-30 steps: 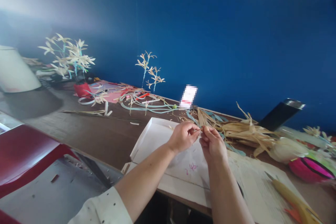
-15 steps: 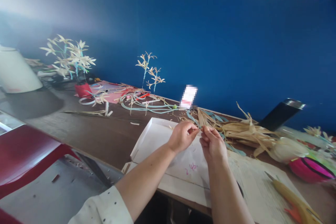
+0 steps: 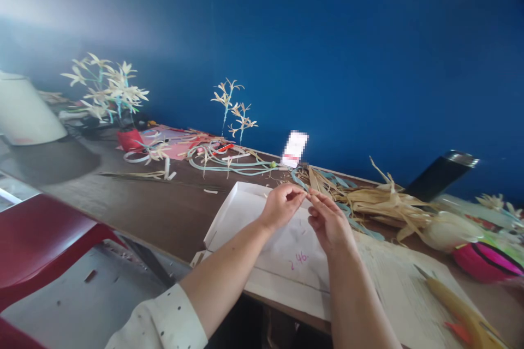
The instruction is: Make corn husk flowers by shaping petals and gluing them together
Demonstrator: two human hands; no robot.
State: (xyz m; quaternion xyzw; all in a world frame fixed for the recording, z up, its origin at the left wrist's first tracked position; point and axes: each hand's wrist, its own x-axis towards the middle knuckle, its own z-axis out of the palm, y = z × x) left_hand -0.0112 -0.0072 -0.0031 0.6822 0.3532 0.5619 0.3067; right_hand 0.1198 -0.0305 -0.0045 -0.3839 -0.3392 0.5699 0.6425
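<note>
My left hand (image 3: pixel 281 206) and my right hand (image 3: pixel 329 222) meet fingertip to fingertip above a shallow white cardboard tray (image 3: pixel 241 212). Both pinch a very thin pale strip between thumb and fingers; it is too small to name for sure. The other fingers of each hand are curled. A pile of dried straw-coloured husk strips (image 3: pixel 380 202) lies just beyond my hands on the brown table (image 3: pixel 164 212). The tray bottom carries pink handwriting (image 3: pixel 301 259).
Straw flower sprigs (image 3: pixel 234 109) and a larger straw bouquet (image 3: pixel 108 87) stand by the blue partition. Light-blue strips (image 3: pixel 221 161) lie tangled mid-table. A black cylinder (image 3: pixel 440 174), a pink pouch (image 3: pixel 487 262), a yellow tool (image 3: pixel 454 302), a white vessel (image 3: pixel 24 112) and a red chair (image 3: pixel 36 240) surround the spot.
My hands have risen slightly and my right fingers have loosened and stretched toward the left fingertips. The view has shifted a little.
</note>
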